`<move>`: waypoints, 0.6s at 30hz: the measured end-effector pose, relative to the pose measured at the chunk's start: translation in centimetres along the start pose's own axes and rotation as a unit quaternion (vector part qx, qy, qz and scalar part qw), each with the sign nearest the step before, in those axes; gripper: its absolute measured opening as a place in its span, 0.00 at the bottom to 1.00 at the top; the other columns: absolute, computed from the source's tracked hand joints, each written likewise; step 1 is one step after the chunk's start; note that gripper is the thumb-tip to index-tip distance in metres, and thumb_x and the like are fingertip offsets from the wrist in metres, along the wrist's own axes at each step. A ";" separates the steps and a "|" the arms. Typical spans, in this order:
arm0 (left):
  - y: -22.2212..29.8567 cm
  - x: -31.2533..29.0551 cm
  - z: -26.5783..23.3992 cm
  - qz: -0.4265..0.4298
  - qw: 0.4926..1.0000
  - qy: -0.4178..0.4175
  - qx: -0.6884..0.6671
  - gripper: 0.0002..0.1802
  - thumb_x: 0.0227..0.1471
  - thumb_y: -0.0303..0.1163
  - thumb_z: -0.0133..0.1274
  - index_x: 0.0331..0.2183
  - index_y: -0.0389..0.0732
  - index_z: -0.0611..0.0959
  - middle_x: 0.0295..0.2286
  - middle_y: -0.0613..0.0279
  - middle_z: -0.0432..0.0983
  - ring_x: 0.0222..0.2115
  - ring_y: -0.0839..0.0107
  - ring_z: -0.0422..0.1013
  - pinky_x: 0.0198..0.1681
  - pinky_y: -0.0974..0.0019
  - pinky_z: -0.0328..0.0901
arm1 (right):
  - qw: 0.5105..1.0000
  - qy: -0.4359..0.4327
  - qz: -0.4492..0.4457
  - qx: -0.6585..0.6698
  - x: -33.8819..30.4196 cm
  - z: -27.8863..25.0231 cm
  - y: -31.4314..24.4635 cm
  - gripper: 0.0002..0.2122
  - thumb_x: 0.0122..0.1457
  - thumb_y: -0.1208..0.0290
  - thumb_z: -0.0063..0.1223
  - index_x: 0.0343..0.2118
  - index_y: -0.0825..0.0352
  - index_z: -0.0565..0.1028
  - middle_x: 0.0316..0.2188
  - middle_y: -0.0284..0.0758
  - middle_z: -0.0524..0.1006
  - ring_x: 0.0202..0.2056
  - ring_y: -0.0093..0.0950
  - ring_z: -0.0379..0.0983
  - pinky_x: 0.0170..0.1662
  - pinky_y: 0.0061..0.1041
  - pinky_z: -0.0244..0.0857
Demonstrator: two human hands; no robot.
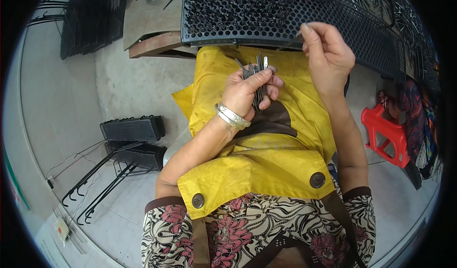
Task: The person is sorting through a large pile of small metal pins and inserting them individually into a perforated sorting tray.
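My left hand [238,94] is closed round a bundle of slim metal pieces [260,64] above my lap. Their ends stick out past the thumb, one of them bright and flat with small holes; their exact kind is unclear. Up and to the right, my right hand [331,53] pinches one thin, dark strip [291,42] between thumb and forefinger, slightly blurred. That strip points left, close to the near edge of a black perforated rack [285,27]. Many dark pieces [233,6] stand upright in the rack's holes, mostly on its left and middle part.
A yellow apron [214,77] covers my lap. Loose metal pieces [376,1] lie piled beyond the rack at right. A red plastic stool [388,132] stands to the right. Black racks [133,129] with long hooked rods [102,172] sit on the floor at left.
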State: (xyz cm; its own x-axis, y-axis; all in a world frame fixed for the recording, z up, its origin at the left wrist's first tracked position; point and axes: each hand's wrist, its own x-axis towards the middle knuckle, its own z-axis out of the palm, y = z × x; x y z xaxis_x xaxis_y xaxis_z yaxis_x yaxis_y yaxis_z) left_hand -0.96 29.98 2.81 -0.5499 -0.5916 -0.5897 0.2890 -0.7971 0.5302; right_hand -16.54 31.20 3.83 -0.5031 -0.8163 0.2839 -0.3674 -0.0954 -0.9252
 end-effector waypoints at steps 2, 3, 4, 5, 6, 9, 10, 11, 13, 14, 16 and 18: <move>0.0 0.0 0.2 -0.003 1.000 -0.009 0.002 0.07 0.50 0.28 0.48 0.29 0.33 0.73 0.22 0.54 0.73 0.16 0.73 0.68 0.11 0.78 0.58 | 0.990 0.044 -0.118 -0.059 0.9 0.2 0.1 0.02 0.51 0.80 0.52 0.28 0.71 0.74 0.19 0.27 0.72 0.19 0.12 0.63 0.22 0.10 0.58; -0.1 0.0 0.3 -0.004 1.000 -0.010 0.001 0.07 0.50 0.28 0.48 0.29 0.33 0.73 0.22 0.54 0.73 0.16 0.73 0.68 0.11 0.78 0.58 | 0.990 0.045 -0.118 -0.060 1.3 0.4 -0.1 0.02 0.51 0.80 0.52 0.28 0.71 0.74 0.19 0.27 0.72 0.19 0.12 0.63 0.22 0.10 0.58; 0.0 -0.1 0.3 -0.004 1.000 -0.013 -0.002 0.07 0.50 0.28 0.48 0.29 0.33 0.73 0.22 0.54 0.73 0.16 0.73 0.68 0.11 0.78 0.58 | 0.980 0.048 -0.168 -0.091 1.7 0.7 -0.2 0.03 0.50 0.80 0.53 0.28 0.72 0.73 0.19 0.29 0.72 0.19 0.14 0.65 0.23 0.11 0.59; 0.0 -0.1 0.3 -0.004 1.000 -0.016 -0.005 0.07 0.50 0.28 0.48 0.29 0.33 0.73 0.22 0.54 0.73 0.16 0.73 0.68 0.11 0.78 0.57 | 0.967 0.052 -0.218 -0.121 2.1 1.0 -0.2 0.03 0.50 0.81 0.53 0.28 0.72 0.73 0.19 0.31 0.72 0.20 0.16 0.66 0.23 0.13 0.60; 0.0 -0.1 0.3 -0.003 1.000 -0.015 -0.006 0.07 0.50 0.28 0.48 0.29 0.33 0.73 0.22 0.54 0.73 0.16 0.73 0.68 0.11 0.78 0.57 | 0.967 0.051 -0.219 -0.121 2.4 1.4 0.0 0.03 0.50 0.81 0.53 0.28 0.72 0.73 0.19 0.31 0.72 0.20 0.16 0.66 0.23 0.13 0.60; -0.1 -0.1 0.2 -0.003 1.000 -0.021 -0.012 0.08 0.50 0.29 0.49 0.29 0.33 0.73 0.22 0.54 0.73 0.16 0.73 0.68 0.11 0.78 0.57 | 0.941 0.058 -0.311 -0.120 3.2 2.1 0.9 0.04 0.47 0.82 0.55 0.27 0.73 0.73 0.20 0.36 0.72 0.20 0.23 0.68 0.24 0.17 0.62; 0.0 -0.1 0.2 -0.005 1.000 -0.022 -0.012 0.08 0.50 0.29 0.49 0.29 0.33 0.74 0.22 0.54 0.73 0.16 0.73 0.68 0.12 0.78 0.57 | 0.928 0.042 -0.350 -0.122 3.5 2.3 1.0 0.04 0.46 0.83 0.55 0.26 0.73 0.73 0.20 0.37 0.73 0.20 0.26 0.69 0.24 0.19 0.63; 0.0 -0.1 0.1 -0.008 1.000 -0.024 -0.012 0.08 0.50 0.29 0.49 0.29 0.33 0.74 0.22 0.54 0.73 0.16 0.73 0.68 0.12 0.78 0.57 | 0.913 0.027 -0.387 -0.125 3.7 2.4 1.1 0.05 0.44 0.83 0.56 0.26 0.73 0.73 0.20 0.38 0.73 0.20 0.29 0.69 0.24 0.20 0.64; 0.0 0.0 -0.1 -0.010 0.999 -0.028 -0.019 0.08 0.49 0.29 0.49 0.30 0.33 0.74 0.22 0.54 0.73 0.17 0.73 0.68 0.12 0.77 0.57 | 0.906 0.013 -0.401 -0.135 4.0 2.5 0.9 0.06 0.44 0.83 0.56 0.26 0.72 0.72 0.20 0.38 0.72 0.20 0.31 0.70 0.24 0.21 0.64; 0.0 0.0 -0.2 -0.013 0.999 -0.032 -0.025 0.09 0.49 0.29 0.49 0.30 0.33 0.74 0.23 0.54 0.73 0.17 0.72 0.68 0.12 0.77 0.57 | 0.898 0.000 -0.414 -0.145 4.1 2.6 0.8 0.06 0.43 0.83 0.57 0.26 0.72 0.72 0.20 0.39 0.72 0.21 0.32 0.70 0.23 0.22 0.64; 0.1 0.0 -0.2 -0.016 0.999 -0.033 -0.027 0.09 0.49 0.29 0.49 0.31 0.32 0.73 0.23 0.53 0.73 0.17 0.72 0.68 0.12 0.77 0.57 | 0.897 -0.008 -0.414 -0.153 3.9 2.5 0.9 0.07 0.42 0.83 0.57 0.26 0.72 0.72 0.21 0.39 0.73 0.22 0.33 0.70 0.24 0.23 0.64; 0.0 0.0 -0.2 -0.019 0.999 -0.034 -0.029 0.09 0.49 0.29 0.48 0.32 0.32 0.73 0.23 0.53 0.73 0.17 0.72 0.68 0.12 0.77 0.57 | 0.896 -0.015 -0.414 -0.161 3.5 2.5 1.1 0.07 0.42 0.83 0.56 0.26 0.72 0.72 0.22 0.39 0.73 0.23 0.34 0.71 0.24 0.24 0.64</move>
State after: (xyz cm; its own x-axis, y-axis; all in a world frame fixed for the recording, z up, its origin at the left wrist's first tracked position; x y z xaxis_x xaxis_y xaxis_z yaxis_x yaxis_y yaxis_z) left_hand -0.79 29.91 2.67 -0.6124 -0.5521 -0.5658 0.3097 -0.8260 0.4709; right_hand -16.73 26.77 3.14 0.0665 -0.5571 0.8278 -0.8133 -0.5109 -0.2785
